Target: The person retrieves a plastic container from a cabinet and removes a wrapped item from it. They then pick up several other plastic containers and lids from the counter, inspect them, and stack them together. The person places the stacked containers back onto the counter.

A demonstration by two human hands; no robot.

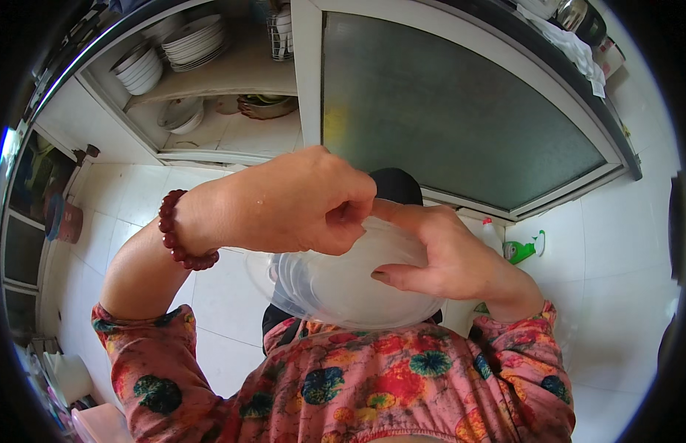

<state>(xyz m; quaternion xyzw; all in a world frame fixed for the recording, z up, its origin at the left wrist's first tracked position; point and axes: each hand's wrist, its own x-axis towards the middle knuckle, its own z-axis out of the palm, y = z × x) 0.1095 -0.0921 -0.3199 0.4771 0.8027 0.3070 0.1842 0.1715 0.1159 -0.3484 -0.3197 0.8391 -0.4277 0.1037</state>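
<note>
My left hand [298, 205], with a dark red bead bracelet [174, 235] on its wrist, is curled into a loose fist above a translucent plastic bowl [370, 293]. Whether anything small is inside the curled fingers is hidden. My right hand [437, 249] lies at the bowl's right side, the thumb over it and the index finger reaching to the left fist; its other fingers are hidden. Several round plastic rims show on the bowl's left, so it may be a stack. It is close against the floral shirt [376, 382].
Ahead, an open cabinet holds stacked plates [193, 41], bowls [138, 69] and a wire basket [280, 36] beside a frosted glass door [442, 111]. A green spray bottle [519, 252] stands on the floor at right. A reddish bucket [66, 219] is at left.
</note>
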